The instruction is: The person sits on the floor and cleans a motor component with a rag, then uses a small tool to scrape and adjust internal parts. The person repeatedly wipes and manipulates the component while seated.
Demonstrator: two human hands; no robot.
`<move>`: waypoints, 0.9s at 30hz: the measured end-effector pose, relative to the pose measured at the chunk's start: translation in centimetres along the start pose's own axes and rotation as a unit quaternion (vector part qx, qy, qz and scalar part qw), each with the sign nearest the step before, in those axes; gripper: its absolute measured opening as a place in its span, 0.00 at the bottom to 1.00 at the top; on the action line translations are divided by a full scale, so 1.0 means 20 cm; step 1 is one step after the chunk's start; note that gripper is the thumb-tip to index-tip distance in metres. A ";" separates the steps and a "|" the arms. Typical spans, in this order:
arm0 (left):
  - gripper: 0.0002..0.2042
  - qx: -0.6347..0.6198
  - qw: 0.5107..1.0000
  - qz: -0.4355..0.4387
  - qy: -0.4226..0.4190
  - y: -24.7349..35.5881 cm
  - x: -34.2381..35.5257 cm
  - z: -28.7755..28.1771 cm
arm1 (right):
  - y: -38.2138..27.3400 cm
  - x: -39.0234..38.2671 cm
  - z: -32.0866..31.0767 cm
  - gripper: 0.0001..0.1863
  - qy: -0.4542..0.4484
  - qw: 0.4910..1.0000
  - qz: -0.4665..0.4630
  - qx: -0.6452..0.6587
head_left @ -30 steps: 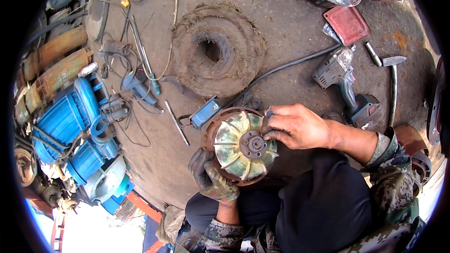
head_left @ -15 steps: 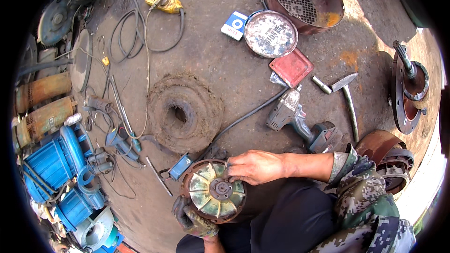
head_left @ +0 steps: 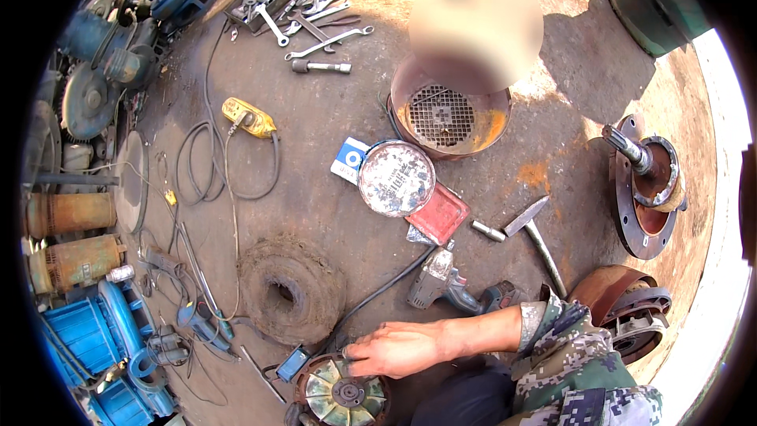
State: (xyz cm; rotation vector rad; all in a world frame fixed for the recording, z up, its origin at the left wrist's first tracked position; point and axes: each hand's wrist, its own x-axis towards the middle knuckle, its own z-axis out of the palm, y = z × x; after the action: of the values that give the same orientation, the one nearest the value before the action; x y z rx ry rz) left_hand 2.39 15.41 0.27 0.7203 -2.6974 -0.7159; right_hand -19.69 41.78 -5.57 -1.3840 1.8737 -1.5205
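Note:
A round ribbed metal cover (head_left: 327, 404), green and cream with a rusty flanged rim and a dark hub, sits at the bottom of the view in front of me. My left hand (head_left: 295, 415), in a dirty glove, grips the cover's left rim; most of that hand is cut off by the lower edge. My bare right hand (head_left: 397, 349) is at the cover's upper right rim, fingers curled together. Whatever those fingertips pinch is hidden beneath them. Close by, a small blue box-like object (head_left: 293, 363) lies next to the rim.
Beyond the cover lies a dirt-caked ring (head_left: 315, 276). A cordless impact wrench (head_left: 434, 280), hammer (head_left: 540, 241) and socket (head_left: 488, 230) are to the right. A rusty drum (head_left: 493, 126) stands farther off, partly behind a blurred patch. Wrenches (head_left: 331, 43) lie far back; blue pumps (head_left: 87, 331) line the left.
The view has tilted up and shifted, so the cover and both hands sit lower, and the wrenches at the back have come into view. My right hand stays at the cover's rim.

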 end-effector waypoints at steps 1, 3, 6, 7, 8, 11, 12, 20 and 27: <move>0.20 0.005 1.000 -0.002 -0.001 0.00 0.00 -0.01 | -0.01 0.00 -0.21 0.12 0.026 0.999 0.002 -0.031; 0.20 0.009 1.000 -0.002 -0.007 0.01 0.01 -0.01 | 0.04 -0.05 -0.63 0.12 0.104 0.977 0.120 -0.146; 0.21 0.014 1.000 -0.002 -0.012 0.02 0.01 -0.02 | 0.28 -0.18 -1.18 0.13 0.232 0.861 0.272 -0.363; 0.21 0.017 1.000 -0.002 -0.015 0.02 0.01 -0.02 | 0.36 -0.24 -1.32 0.13 0.215 0.826 0.319 -0.411; 0.21 0.012 1.000 -0.001 -0.020 0.01 0.01 -0.01 | 0.39 -0.29 -1.47 0.14 0.157 0.804 0.371 -0.438; 0.22 0.024 0.999 0.002 -0.039 0.00 -0.01 -0.02 | 0.55 -0.37 -1.66 0.16 -0.007 0.792 0.464 -0.397; 0.22 0.032 0.999 0.003 -0.041 0.00 -0.01 -0.03 | 0.59 -0.35 -1.65 0.16 -0.037 0.789 0.472 -0.393; 0.22 0.020 0.998 -0.047 -0.043 0.08 0.01 -0.02 | 0.84 -0.25 -1.52 0.13 -0.145 0.816 0.406 -0.386; 0.21 0.008 0.998 -0.049 -0.033 0.19 0.05 0.00 | 0.86 -0.30 -1.42 0.10 -0.163 0.821 0.380 -0.394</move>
State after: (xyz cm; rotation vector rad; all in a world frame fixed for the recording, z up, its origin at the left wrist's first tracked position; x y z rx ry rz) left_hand -0.02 17.69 2.25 0.8518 -2.7453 -0.7539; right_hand -46.47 61.03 -12.42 -0.8309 2.4632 -0.0881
